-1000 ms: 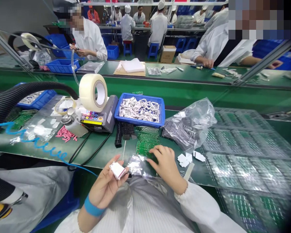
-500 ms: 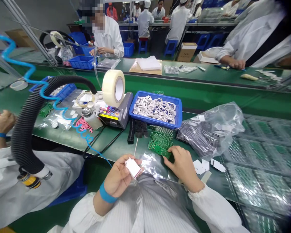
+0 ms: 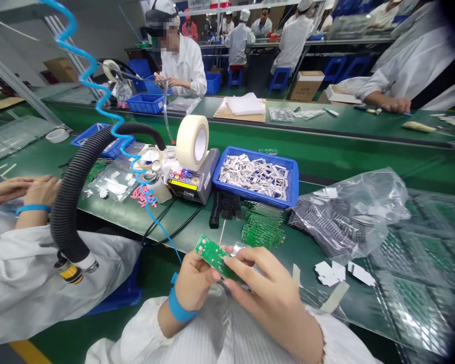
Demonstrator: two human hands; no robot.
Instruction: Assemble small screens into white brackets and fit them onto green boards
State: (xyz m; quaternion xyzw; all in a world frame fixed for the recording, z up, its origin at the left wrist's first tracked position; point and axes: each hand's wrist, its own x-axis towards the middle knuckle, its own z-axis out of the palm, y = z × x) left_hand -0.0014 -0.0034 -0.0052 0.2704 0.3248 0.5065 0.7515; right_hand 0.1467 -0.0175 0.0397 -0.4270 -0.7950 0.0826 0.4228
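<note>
A long green bench point(image 3: 189, 227) is seen, and a blue tray point(image 3: 250, 196) is set on it. Places are told from this tray. To its right, clear trays of circuit boards point(image 3: 413, 263) are laid out, and a clear plastic bag point(image 3: 349, 212) of black striped parts is placed nearer to it. To its left, a black ribbed hose point(image 3: 74, 197) is bent over the bench, and a blue coiled tube point(image 3: 94, 86) is looped beside it. A roll of tape point(image 3: 192, 141) is stood on a tape machine point(image 3: 191, 179) just left of the tray. Small white pieces are heaped inside the tray. A pile of green boards point(image 3: 263, 230) is laid just in front of it.

A co-worker's hands point(image 3: 23, 192) are seen well to the left of the tray. A green circuit board point(image 3: 214, 257) is held up in front of the tray, off the bench. It is gripped by the left hand point(image 3: 195, 283) and the right hand point(image 3: 267, 293), with the fingers of both closed on it. A blue wrist strap point(image 3: 178, 309) is worn on the left wrist.
</note>
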